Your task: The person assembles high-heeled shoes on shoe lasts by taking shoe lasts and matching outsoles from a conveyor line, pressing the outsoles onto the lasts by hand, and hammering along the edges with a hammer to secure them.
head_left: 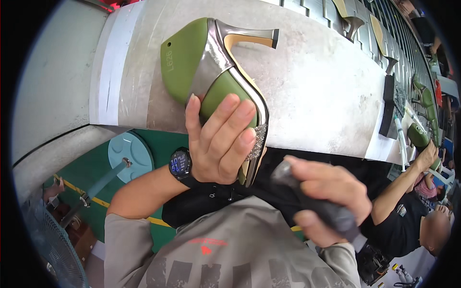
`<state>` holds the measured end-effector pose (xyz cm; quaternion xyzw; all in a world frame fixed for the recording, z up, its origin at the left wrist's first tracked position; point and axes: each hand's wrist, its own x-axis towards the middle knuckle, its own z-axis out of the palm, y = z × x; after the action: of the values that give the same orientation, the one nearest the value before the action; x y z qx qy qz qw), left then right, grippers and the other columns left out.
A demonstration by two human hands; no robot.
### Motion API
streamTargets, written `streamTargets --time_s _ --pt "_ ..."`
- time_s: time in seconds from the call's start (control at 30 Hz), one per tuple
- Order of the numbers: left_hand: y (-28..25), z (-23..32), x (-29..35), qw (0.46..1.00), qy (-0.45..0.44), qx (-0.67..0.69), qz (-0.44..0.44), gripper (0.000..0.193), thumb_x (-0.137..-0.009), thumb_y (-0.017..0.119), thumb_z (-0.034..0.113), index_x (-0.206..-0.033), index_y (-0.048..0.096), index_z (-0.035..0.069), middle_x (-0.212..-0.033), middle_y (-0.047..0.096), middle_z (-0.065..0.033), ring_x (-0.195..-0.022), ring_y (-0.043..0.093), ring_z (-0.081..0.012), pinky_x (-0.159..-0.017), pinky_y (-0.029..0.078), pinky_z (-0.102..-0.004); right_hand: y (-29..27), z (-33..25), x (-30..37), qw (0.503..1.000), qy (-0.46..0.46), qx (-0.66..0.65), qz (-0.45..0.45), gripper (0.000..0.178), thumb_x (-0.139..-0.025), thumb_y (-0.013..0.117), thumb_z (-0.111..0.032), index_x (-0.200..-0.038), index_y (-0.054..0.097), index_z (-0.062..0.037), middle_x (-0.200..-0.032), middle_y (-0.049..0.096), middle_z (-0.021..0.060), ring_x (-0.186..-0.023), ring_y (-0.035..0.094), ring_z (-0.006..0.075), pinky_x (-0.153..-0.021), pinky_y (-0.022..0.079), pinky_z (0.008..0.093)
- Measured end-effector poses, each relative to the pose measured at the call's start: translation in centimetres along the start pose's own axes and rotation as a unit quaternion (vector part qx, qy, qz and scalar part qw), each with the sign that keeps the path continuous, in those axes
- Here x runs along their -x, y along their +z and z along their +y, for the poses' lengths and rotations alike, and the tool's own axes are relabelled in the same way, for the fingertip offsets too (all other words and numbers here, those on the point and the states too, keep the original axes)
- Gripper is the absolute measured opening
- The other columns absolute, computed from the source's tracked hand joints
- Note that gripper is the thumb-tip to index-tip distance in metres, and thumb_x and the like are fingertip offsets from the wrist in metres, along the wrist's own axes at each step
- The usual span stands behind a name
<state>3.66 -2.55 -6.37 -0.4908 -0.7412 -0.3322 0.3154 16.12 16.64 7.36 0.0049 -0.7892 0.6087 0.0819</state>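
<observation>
Here, left hand [213, 151] clasps green shoe [222, 82], fingers extended; right hand [338, 189] curls round tool [331, 215].

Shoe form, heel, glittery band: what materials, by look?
Shoe form: likely moulded plastic; uniform green, smooth, low sheen.
Heel: glossy metallic grey on its outer face; coated plastic or metal, can't tell.
Glittery band: probably rhinestones or glitter; dense sparkling grains.

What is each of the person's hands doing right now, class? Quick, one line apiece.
Left hand: holding the high-heeled shoe, fingers laid across its side.
Right hand: closed around a dark tool, blurred.
</observation>
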Motion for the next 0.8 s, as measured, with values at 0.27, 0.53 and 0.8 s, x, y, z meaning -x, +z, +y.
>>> streamTargets --time_s 0.27,0.53,0.8 --pt "1.3 1.2 0.1 0.996 -0.048 0.035 0.068 0.032 -0.107 0.053 0.016 -0.137 0.048 0.011 -0.139 0.063 -0.0097 -0.132 0.061 -0.0313 -0.12 0.024 -0.0735 -0.3 2.5 -3.4 0.976 0.103 -0.189 0.045 0.027 -0.085 0.076 0.004 -0.11 0.066 0.0057 -0.114 0.073 0.0287 -0.108 0.074 0.0348 -0.098 0.058 0.0431" --pt "1.5 0.9 0.4 0.995 -0.046 0.028 0.09 0.036 -0.106 0.053 0.022 -0.141 0.049 0.015 -0.143 0.062 -0.002 -0.139 0.057 -0.0245 -0.122 0.019 -0.0729 -2.4 0.9 -12.1 0.944 0.296 -0.145 -0.028 0.038 -0.076 0.082 -0.022 -0.097 0.066 0.0046 -0.102 0.076 0.0272 -0.093 0.076 0.0321 -0.095 0.059 0.0419" --pt "-3.7 -1.7 -1.3 0.987 -0.02 0.083 -0.135 0.037 -0.101 0.063 0.024 -0.136 0.055 0.017 -0.148 0.061 -0.0032 -0.136 0.058 -0.0224 -0.121 0.03 -0.0625 0.2 2.3 -13.8 0.995 0.073 -0.074 0.006 0.028 -0.104 0.059 -0.025 -0.114 0.06 0.0007 -0.12 0.071 0.0255 -0.082 0.073 0.0211 -0.073 0.059 0.0305"
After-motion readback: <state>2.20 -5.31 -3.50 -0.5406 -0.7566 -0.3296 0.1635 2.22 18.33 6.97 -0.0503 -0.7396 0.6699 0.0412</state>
